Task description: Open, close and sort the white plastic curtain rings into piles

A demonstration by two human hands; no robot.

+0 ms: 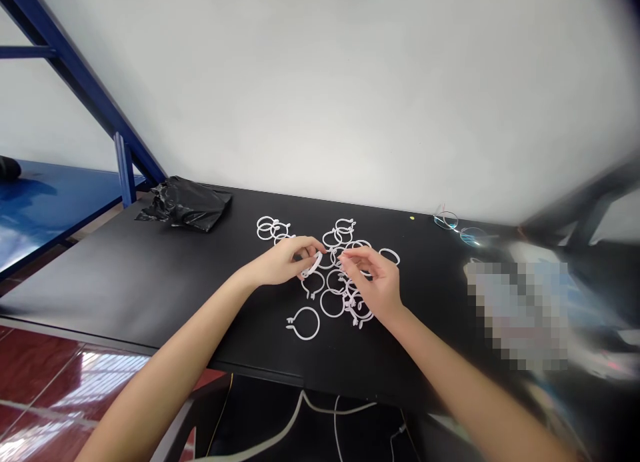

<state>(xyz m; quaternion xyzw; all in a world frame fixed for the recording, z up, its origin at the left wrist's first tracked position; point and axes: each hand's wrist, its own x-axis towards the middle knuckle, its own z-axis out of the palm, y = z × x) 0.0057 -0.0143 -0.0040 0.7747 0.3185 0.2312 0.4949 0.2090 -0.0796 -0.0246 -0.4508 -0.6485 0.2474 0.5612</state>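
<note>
Over the black table, my left hand [295, 259] pinches a white plastic ring [313, 263] between thumb and fingers. Its open ends carry small tabs, like those of the other rings. My right hand [375, 279] hovers just to the right, thumb and fingertips brought together above the pile; whatever they may grip is too small to make out. Beneath and between both hands lies a loose pile of similar white rings [333, 303], many overlapping. One single ring [307, 323] rests apart, nearer the front edge. Several more rings [267, 229] form a small group behind my left hand, partly covered by it.
A crumpled black plastic bag [193, 205] lies at the back left of the table [125, 262]. Eyeglasses [457, 229] sit at the back right, beside a blurred, pixelated package [520, 309]. A blue metal frame [90, 82] rises at left. Cables [295, 419] hang below the front edge.
</note>
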